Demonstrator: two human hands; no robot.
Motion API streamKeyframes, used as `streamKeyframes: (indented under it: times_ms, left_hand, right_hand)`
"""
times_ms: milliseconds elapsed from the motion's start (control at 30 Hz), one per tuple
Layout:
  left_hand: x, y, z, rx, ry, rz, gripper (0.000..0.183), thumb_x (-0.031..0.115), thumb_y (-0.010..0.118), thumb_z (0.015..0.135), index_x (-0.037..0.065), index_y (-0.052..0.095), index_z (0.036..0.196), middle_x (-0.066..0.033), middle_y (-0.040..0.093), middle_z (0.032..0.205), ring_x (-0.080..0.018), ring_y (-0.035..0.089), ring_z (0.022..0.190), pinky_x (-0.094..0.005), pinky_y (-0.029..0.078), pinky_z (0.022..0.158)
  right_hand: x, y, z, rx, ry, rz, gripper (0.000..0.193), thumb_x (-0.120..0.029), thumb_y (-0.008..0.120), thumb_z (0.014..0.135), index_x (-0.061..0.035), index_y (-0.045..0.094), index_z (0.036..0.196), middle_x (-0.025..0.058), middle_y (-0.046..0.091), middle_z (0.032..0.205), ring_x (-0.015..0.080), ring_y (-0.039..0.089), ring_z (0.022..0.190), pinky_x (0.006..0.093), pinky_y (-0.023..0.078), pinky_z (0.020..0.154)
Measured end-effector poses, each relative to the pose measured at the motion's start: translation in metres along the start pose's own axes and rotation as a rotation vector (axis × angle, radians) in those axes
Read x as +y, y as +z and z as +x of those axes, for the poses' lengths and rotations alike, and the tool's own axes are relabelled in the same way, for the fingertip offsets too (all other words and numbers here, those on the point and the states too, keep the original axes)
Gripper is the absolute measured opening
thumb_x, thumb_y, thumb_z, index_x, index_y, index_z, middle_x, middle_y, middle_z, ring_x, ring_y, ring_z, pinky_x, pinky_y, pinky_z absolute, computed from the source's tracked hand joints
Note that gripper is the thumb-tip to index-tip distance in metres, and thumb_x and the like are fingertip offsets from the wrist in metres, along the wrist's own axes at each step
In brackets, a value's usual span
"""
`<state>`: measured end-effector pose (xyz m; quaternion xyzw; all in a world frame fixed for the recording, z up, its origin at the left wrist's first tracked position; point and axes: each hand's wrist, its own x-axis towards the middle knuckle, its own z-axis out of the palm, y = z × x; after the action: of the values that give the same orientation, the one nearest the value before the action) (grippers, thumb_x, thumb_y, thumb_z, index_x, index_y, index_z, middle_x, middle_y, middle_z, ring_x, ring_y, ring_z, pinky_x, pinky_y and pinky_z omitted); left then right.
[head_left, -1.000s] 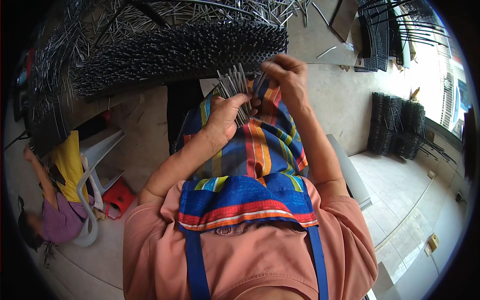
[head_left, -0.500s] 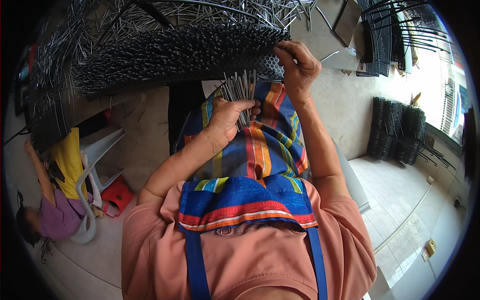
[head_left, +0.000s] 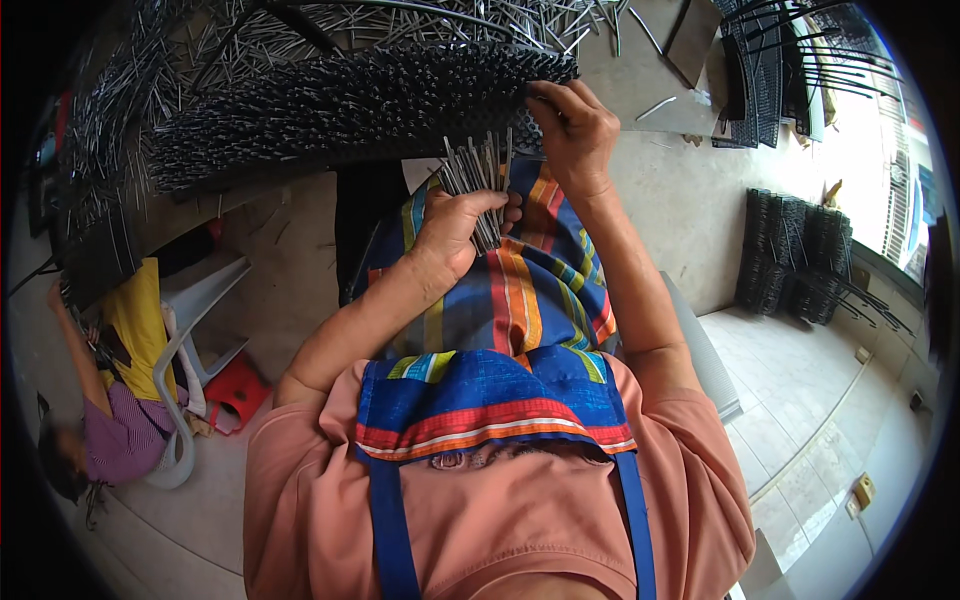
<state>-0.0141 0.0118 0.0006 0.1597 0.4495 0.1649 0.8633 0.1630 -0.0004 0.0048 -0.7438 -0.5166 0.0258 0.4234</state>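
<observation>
The left hand [head_left: 455, 235] stays clamped on a bundle of pins [head_left: 478, 185] just below the brush strip [head_left: 350, 100]. The right hand [head_left: 570, 125] has moved from the bundle up to the strip's end, fingers pinched there, seemingly setting a pin. Striped apron [head_left: 510, 330] lies beneath.

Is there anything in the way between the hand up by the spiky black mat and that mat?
Nothing visible. The right hand already rests its fingertips on the edge of the black mat studded with metal pins. The left hand holds a bundle of thin metal pins just below it.
</observation>
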Motion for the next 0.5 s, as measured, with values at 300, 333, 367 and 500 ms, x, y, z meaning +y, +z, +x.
streamKeyframes:
  times_ms: [300,333,367,500]
  left_hand:
    - [0.001,0.012,-0.008,-0.084,0.029,0.027,0.021,-0.008,0.062,0.079,0.001,0.064,0.098,-0.0113,0.07,0.082,-0.0216,0.069,0.067,-0.0328,0.056,0.056]
    - [0.0,0.011,-0.007,-0.086,0.028,0.028,0.021,-0.008,0.062,0.079,0.001,0.064,0.098,-0.0113,0.07,0.082,-0.0216,0.069,0.067,-0.0328,0.056,0.056]
    - [-0.002,0.009,-0.006,-0.047,0.026,-0.001,0.021,-0.007,0.062,0.08,0.002,0.064,0.099,-0.0106,0.07,0.081,-0.0213,0.069,0.067,-0.0326,0.056,0.055]
    - [-0.001,0.002,-0.003,0.097,0.02,0.065,0.02,-0.003,0.064,0.081,0.002,0.064,0.1,-0.01,0.07,0.081,-0.0203,0.069,0.067,-0.0309,0.057,0.054]
  right_hand:
    - [-0.002,-0.018,-0.023,-0.482,0.696,0.564,0.013,-0.01,0.074,0.078,-0.0004,0.066,0.072,0.0003,0.055,0.058,0.0099,0.052,0.055,0.0278,0.039,0.049]
    - [-0.001,-0.019,-0.025,-0.457,0.754,0.628,0.014,-0.01,0.073,0.08,-0.0006,0.066,0.072,-0.0006,0.055,0.058,0.0072,0.048,0.053,0.0259,0.036,0.048]
    - [0.0,-0.02,-0.027,-0.43,0.811,0.692,0.015,-0.01,0.073,0.081,-0.0008,0.066,0.071,-0.0016,0.055,0.059,0.0045,0.045,0.052,0.024,0.033,0.046]
    - [-0.001,-0.024,-0.018,0.104,0.639,0.726,0.005,-0.006,0.072,0.083,-0.0007,0.07,0.083,-0.001,0.062,0.068,0.0046,0.05,0.054,0.02,0.037,0.048]
